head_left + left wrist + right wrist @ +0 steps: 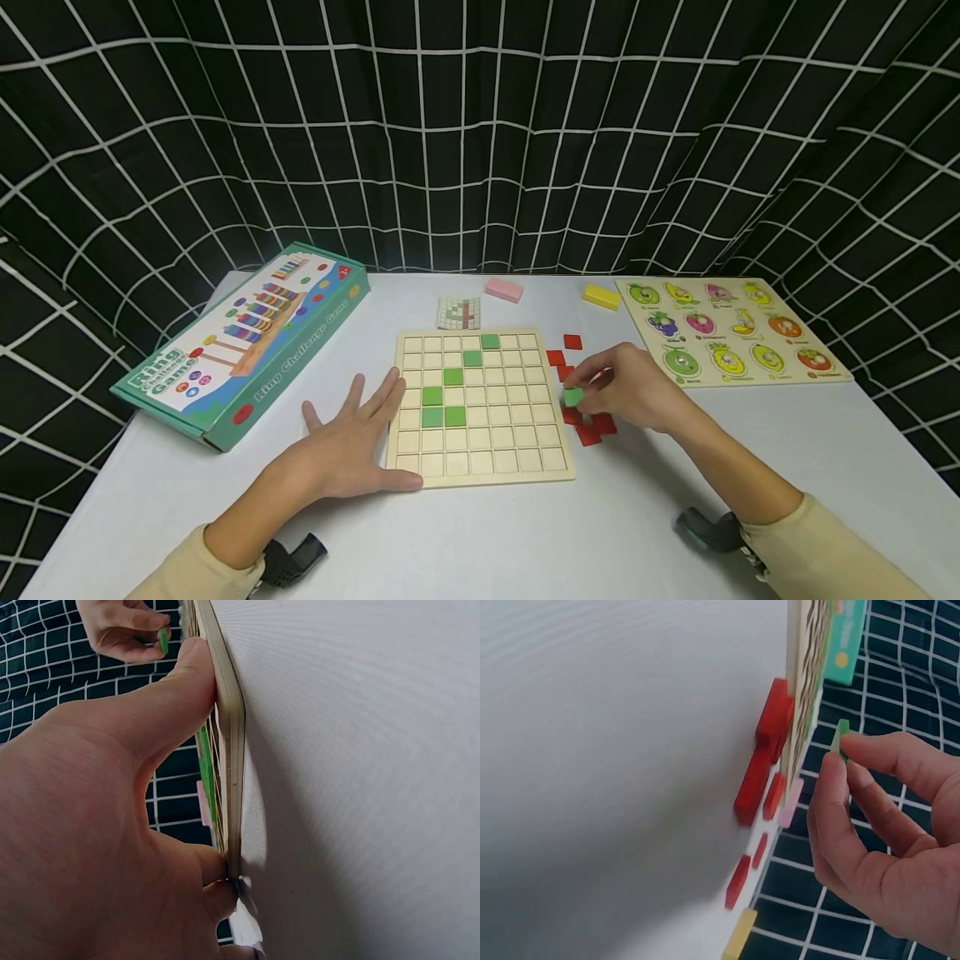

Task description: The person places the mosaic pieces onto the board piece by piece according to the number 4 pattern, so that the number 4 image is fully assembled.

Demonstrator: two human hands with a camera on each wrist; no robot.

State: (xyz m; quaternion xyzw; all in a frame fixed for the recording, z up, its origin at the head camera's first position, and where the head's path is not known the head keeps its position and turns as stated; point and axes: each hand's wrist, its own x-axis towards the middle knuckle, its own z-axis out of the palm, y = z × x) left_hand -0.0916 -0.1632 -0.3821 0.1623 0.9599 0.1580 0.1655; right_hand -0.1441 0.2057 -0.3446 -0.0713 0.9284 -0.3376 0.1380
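A wooden grid board (pixel 517 437) lies flat on the white table, with several green square tiles (pixel 453 377) set in its cells in a slanting line. My left hand (pixel 348 446) rests with spread fingers at the board's left edge, the thumb (pixel 196 671) on its near corner. Between thumb and fingers, my right hand (pixel 630 387) pinches a green tile (pixel 573 397), raised above the red tiles at the board's right side. In the right wrist view that green tile (pixel 843 729) is seen nearly edge-on. Several loose red tiles (pixel 588 435) lie below and behind the right hand.
A small pattern card (pixel 459 313) lies behind the board, near a pink block (pixel 504 290) and a yellow block (pixel 602 297). At the left stands a green Ring Challenge Game box (pixel 247 342). A fruit picture board (pixel 720 333) lies at the right. Dark gridded cloth hangs behind.
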